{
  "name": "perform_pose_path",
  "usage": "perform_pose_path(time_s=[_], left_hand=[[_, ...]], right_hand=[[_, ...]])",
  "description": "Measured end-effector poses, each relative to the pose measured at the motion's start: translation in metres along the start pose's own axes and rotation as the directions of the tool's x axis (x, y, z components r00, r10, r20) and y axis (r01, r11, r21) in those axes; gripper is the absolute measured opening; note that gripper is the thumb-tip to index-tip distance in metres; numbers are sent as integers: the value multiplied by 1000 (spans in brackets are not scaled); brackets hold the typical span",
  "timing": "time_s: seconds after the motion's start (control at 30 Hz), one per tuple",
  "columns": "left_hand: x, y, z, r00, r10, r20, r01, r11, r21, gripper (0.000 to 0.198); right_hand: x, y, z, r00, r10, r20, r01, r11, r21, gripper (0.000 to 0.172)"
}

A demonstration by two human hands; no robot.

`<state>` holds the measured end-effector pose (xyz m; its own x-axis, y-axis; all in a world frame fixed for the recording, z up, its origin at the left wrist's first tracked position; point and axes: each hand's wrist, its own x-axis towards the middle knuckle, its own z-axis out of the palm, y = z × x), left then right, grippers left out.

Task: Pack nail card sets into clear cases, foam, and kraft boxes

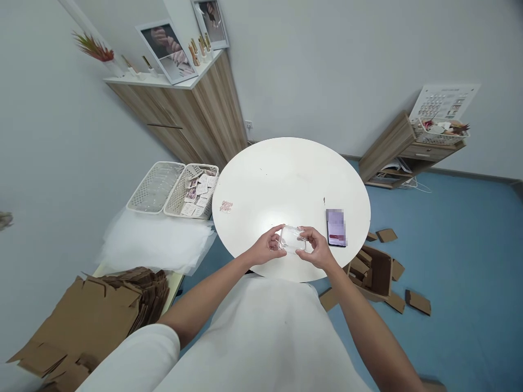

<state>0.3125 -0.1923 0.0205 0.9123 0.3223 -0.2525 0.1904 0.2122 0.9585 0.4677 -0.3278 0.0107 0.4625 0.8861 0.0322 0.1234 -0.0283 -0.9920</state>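
Near the front edge of the round white table (pixel 286 179), a small clear plastic box (pixel 292 239) is held between both hands. My left hand (pixel 267 246) grips its left side, thumb and fingers on opposite edges. The right side of the box is gripped by my right hand (pixel 316 247). Whatever the box contains, if anything, cannot be made out. A phone (pixel 336 227) with a lit screen lies on the table to the right of my right hand. Small pinkish pieces (pixel 226 206) lie at the table's left side.
White baskets hold clear packages (pixel 157 188) and printed cards (pixel 198 190) at the left. Below them are translucent sheets (pixel 155 239) and stacked flat cardboard (pixel 98 310). An open carton (pixel 378 272) and small brown boxes (pixel 418 302) stand on the floor at right.
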Motion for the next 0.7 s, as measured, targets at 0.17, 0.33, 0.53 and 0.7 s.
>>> perform_pose_path(time_s=[0.17,0.33,0.53,0.7], left_hand=[[3,-4,-8,995,-83,-48,77,990,-117,71],[6,-15,-18,979,-163,-120,154,985,-76,40],[1,-28,-21,983,-123,-138,123,992,-10,39],[-4,-32,-20,989,-109,-99,113,993,39,39]], right_hand=[[3,-6,1,1000,-11,-11,11,998,-59,41],[0,-12,1,996,-22,87,36,987,-159,44],[6,-11,-3,985,140,102,-117,973,-200,32],[26,-6,-1,955,295,-20,-295,952,-80,48]])
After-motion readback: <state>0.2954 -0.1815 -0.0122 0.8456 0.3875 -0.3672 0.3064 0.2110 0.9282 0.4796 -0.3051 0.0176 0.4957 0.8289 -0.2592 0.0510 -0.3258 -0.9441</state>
